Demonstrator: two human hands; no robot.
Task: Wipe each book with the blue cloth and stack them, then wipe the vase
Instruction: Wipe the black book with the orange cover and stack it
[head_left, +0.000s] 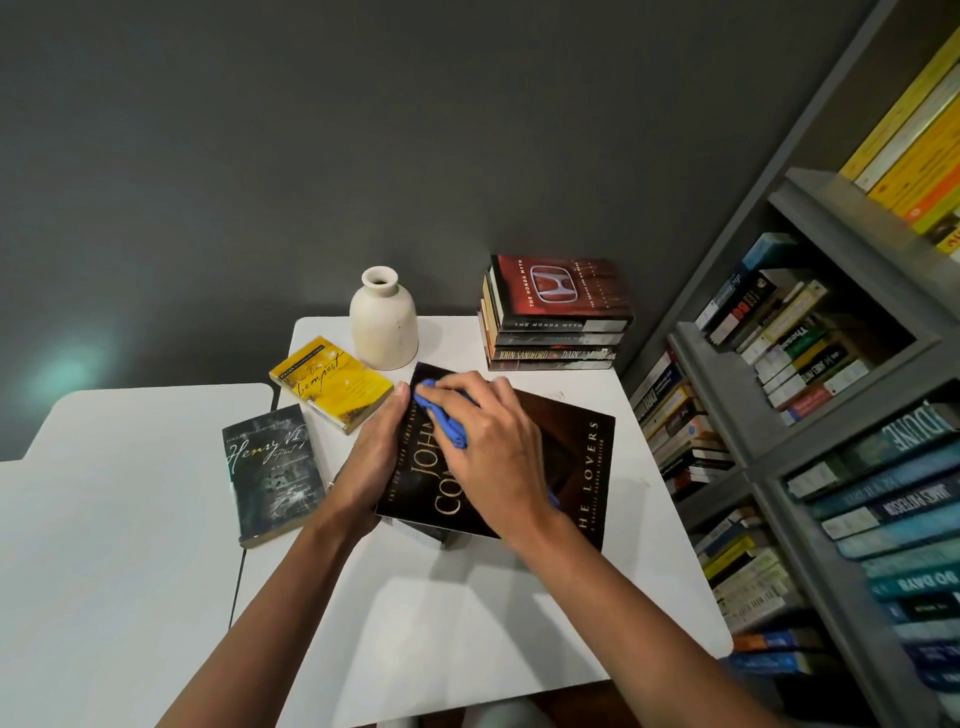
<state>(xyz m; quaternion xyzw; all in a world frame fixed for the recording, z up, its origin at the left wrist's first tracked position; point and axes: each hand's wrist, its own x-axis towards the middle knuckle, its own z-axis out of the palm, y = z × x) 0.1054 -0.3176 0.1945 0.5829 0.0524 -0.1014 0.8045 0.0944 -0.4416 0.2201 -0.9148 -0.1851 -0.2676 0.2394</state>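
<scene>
A large dark book (576, 457) titled "The Lovers" lies in the middle of the white table (467, 623). My left hand (374, 457) grips its left edge. My right hand (488, 447) presses the bunched blue cloth (447, 421) onto its cover, fingers curled round the cloth. A yellow "Tempest" book (332, 382) and a dark "Henry VI" book (272, 473) lie to the left. A stack of books (556, 317) with a red Honda book on top stands at the back right. The cream vase (383, 319) stands upright at the back.
A second white table (119, 545) adjoins on the left. A grey bookshelf (810, 415) packed with books lines the right side, close to the table's edge. A dark grey wall rises behind the table.
</scene>
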